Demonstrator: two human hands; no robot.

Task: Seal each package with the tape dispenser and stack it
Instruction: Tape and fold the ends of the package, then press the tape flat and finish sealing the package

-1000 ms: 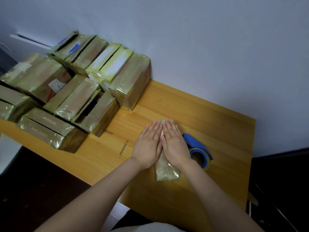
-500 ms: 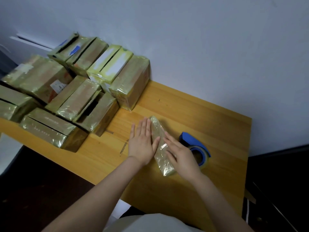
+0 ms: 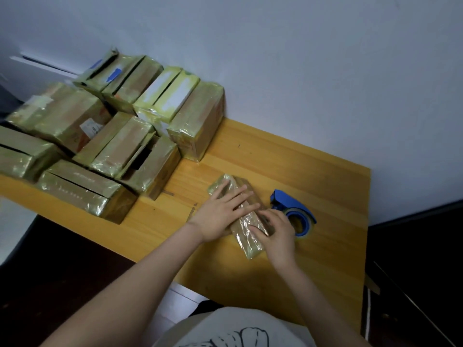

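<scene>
Package (image 3: 246,242) lay mid-worktop (image 3: 325,246), nearer the right edge, tape dispenser (image 3: 288,200) just beside. Left hand (image 3: 220,214) pressed flat, fingers spread, likely smoothing wrap; right hand (image 3: 278,234) curled round its side, steadying.

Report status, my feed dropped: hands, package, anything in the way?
Left hand flat on package, right hand gripping its near end. Package lying on table, not yet stacked. Dispenser idle beside right hand; path to stack clear.
</scene>
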